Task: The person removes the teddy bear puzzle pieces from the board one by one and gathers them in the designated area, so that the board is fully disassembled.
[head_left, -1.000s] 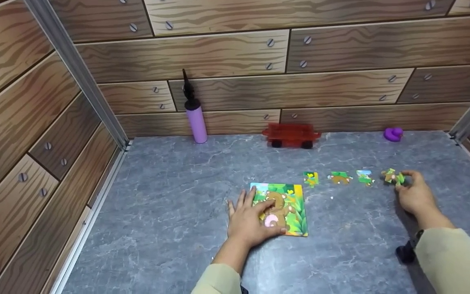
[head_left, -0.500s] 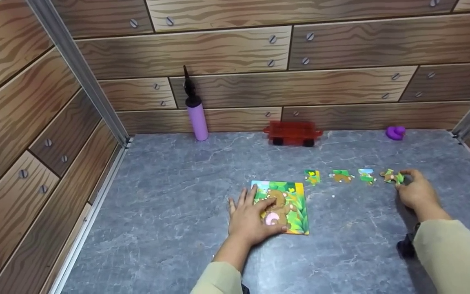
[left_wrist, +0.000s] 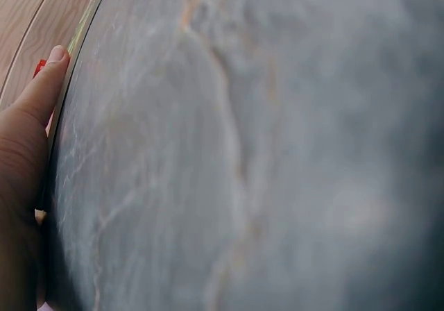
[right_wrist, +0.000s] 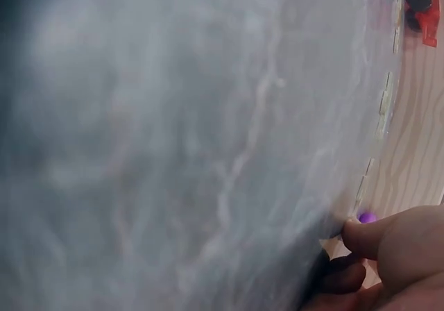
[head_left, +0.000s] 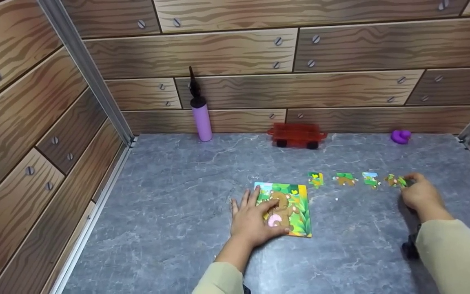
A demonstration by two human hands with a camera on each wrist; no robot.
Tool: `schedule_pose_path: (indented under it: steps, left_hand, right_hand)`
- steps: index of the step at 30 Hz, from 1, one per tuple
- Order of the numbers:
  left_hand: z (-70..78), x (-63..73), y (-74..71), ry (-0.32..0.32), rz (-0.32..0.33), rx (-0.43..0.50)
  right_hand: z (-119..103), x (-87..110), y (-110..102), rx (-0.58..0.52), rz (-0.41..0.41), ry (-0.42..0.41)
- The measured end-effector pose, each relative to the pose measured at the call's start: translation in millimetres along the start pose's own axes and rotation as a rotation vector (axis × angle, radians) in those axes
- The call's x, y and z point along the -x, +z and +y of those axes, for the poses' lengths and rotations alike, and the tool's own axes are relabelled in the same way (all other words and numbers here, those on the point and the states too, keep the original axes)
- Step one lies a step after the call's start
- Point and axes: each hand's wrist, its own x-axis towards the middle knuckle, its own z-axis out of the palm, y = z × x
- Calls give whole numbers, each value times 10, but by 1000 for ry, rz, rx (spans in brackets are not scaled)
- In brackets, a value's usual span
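My left hand (head_left: 252, 222) rests with spread fingers on the left part of a square jigsaw puzzle (head_left: 302, 210) showing a brown bear among green leaves. The thumb lies along the puzzle's lower edge, and part of the picture is hidden under the hand. Farther right, my right hand (head_left: 422, 197) pinches the right end of a brown and green puzzle piece (head_left: 393, 180) between thumb and index finger. That piece lies flat on the grey tabletop, last in a row with three others: a yellow-green piece (head_left: 315, 179), a brown-green piece (head_left: 345, 179) and a blue-green piece (head_left: 370, 179).
Along the back wall stand a purple hand pump (head_left: 202, 122) with a black nozzle, a red toy wagon (head_left: 297, 135) and a purple rubber duck (head_left: 401, 136). Wood-print panels (head_left: 235, 53) enclose the grey marbled tabletop (head_left: 169, 212) at the back and sides.
The piece at my right hand was tilted up in the fingers and now lies flat in line with the row. My left hand has stayed on the puzzle.
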Motion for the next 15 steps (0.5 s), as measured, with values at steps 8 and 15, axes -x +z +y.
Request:
schedule_pose_path:
  steps: [8, 15]
  left_hand:
    - [-1, 10, 8, -8, -22, 1]
    - [-8, -7, 12, -8, -10, 1]
  right_hand:
    - [1, 5, 30, -12, 1, 58]
    - [1, 5, 38, -11, 21, 73]
